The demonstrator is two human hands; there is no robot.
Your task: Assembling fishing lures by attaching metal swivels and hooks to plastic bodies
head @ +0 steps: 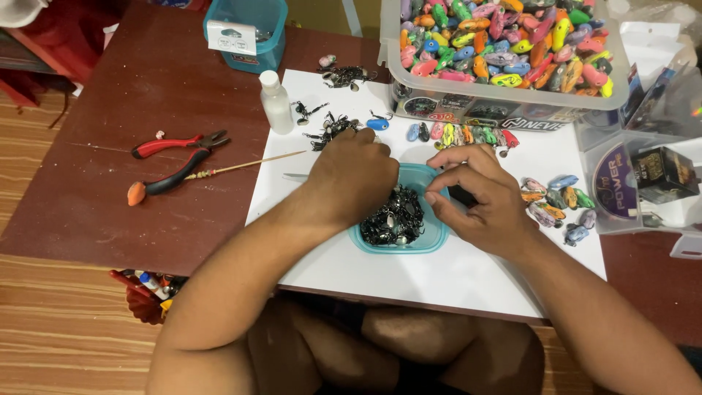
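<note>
Head view, left hand (351,172) curled, grip unclear, right hand (475,194) pinching fingertips together over teal tub (431,238), white-labelled teal box (245,33) far left.

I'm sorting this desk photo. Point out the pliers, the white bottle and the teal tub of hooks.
pliers (175,157), head view, on the handles
white bottle (277,104), head view, body
teal tub (431,238), head view, right rim

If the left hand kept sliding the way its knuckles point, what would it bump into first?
Probably the little pile of dark hooks on the white sheet, just beyond the left hand. Past that stands the white bottle. Height is hard to judge from above.
</note>
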